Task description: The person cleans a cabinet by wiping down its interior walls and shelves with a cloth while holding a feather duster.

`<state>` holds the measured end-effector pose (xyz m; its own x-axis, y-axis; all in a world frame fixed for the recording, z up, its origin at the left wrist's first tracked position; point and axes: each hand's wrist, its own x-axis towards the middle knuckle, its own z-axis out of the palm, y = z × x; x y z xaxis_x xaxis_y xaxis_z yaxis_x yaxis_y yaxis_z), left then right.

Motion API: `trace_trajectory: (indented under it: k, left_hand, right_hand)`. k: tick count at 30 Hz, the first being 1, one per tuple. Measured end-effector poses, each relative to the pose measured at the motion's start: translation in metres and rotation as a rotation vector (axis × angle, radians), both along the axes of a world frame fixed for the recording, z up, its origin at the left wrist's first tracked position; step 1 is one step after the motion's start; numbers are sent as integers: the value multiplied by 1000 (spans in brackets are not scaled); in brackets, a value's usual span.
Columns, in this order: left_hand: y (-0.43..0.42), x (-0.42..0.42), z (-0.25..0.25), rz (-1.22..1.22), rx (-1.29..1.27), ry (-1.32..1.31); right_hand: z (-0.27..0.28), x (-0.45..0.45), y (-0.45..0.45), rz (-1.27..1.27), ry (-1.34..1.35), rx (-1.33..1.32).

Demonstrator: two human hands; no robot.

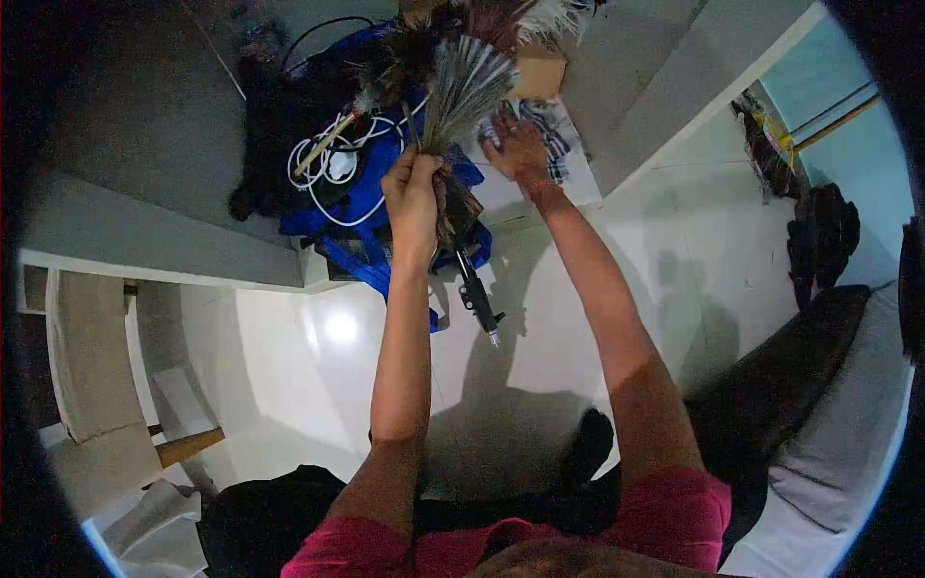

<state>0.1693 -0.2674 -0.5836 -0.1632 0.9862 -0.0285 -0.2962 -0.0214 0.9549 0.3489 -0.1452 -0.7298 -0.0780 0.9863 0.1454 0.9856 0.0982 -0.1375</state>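
Note:
My left hand (412, 193) is closed round the narrow part of a grey bundle of fine bristles (469, 82), which fans out above the fist. Below the fist hangs a crumpled brown piece (457, 207). A black rod-like object with a clear tip (474, 294) extends from there towards me; whether it joins the bundle is hidden. My right hand (518, 149) lies with fingers apart on a black-and-white checked cloth (557, 144) at the white ledge. Blue bags (361, 188) lie behind my left hand, with a coiled white cable (328, 173) on them.
Feathery dusters (395, 58) and a cardboard box (538, 72) crowd the back. Grey cabinet walls (154, 222) stand on both sides. Shiny pale tiles (540, 356) cover the floor. Dark objects (821, 231) are at the right, and a beige-covered piece (92, 347) at the left.

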Motion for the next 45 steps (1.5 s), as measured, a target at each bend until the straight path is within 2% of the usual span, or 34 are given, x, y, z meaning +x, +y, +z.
trace_trajectory:
  k: [1,2,4,5,6,8,10,12,13,14,16,17,20,21,22,24,25,26,28,30,32,33,34,36,37,41,42,44,45]
  left_hand:
    - [-1,-2,-3,-15,2,-5]
    - [-2,-3,-3,-33,5,-5]
    - [-6,-3,0,-16,-1,-9]
    - [-11,-2,1,-2,-15,-20]
    - [-15,0,4,-7,-11,-19]
    - [-17,3,12,62,21,0]
    - [-17,-3,14,32,14,9]
    - [-21,-4,16,-12,-7,26]
    - [-21,-2,20,6,19,-16]
    - [-23,1,25,20,48,-60]
    - [-31,5,38,-4,39,-70]
    - [-34,6,42,-9,25,-76]
    - [-32,-2,43,-61,52,-64]
    - [-32,0,46,-41,89,-51]
    - [-33,1,47,-52,92,-53]
    - [-36,8,47,6,15,-106]
    - [-37,15,48,39,-2,-149]
    - [-40,19,49,32,-2,-159]
    - [-42,23,52,24,-18,-100]
    - [-38,22,47,25,14,-72]
    - [-41,23,46,23,40,-37]
    - [-46,26,50,7,15,-88]
    - [-50,30,53,-10,-7,-144]
    - [-43,36,39,4,31,-107]
    - [-39,38,31,23,63,-68]
    - [-44,45,31,-6,20,-57]
    - [-47,47,35,-15,0,-63]
    - [-54,54,39,-33,-19,-64]
    - [-54,57,41,-39,-25,-70]
  right_hand:
    - [10,6,-1,-23,150,-63]
    - [-5,8,6,-19,151,-60]
    - [-51,11,27,-340,-25,219]
    - [7,-9,-9,-359,33,-27]
    - [16,-19,-25,-364,34,-23]
    - [30,-30,-38,57,-226,-101]
    - [5,-23,-30,103,-133,-47]
    - [4,-25,-34,-264,177,42]
    - [0,-28,-47,-337,66,78]
    - [-1,-32,-62,-350,64,82]
    - [-3,-37,-87,-115,-164,125]
    - [0,-37,-100,-35,-16,150]
    - [-38,-12,-94,-133,105,320]
    - [-20,-12,-104,-357,-55,181]
    - [-4,-16,-115,-368,-58,184]
    - [13,-19,-132,-227,-47,5]
    - [22,-18,-136,-34,-20,-127]
    - [19,-12,-138,-41,-30,-126]
    - [7,-4,-136,199,-132,16]
    - [13,12,-132,147,-181,-87]
    - [4,30,-125,-220,-82,23]
    - [1,35,-126,-197,35,29]
    - [-4,34,-128,-198,36,29]
    - [-3,23,-133,-7,-195,-47]
    - [-2,20,-134,-6,-199,-45]
    - [-13,16,-140,-342,-6,101]
    - [-18,15,-146,-343,-2,97]
    - [-27,11,-159,-386,211,371]
    - [-31,8,-163,-405,313,414]
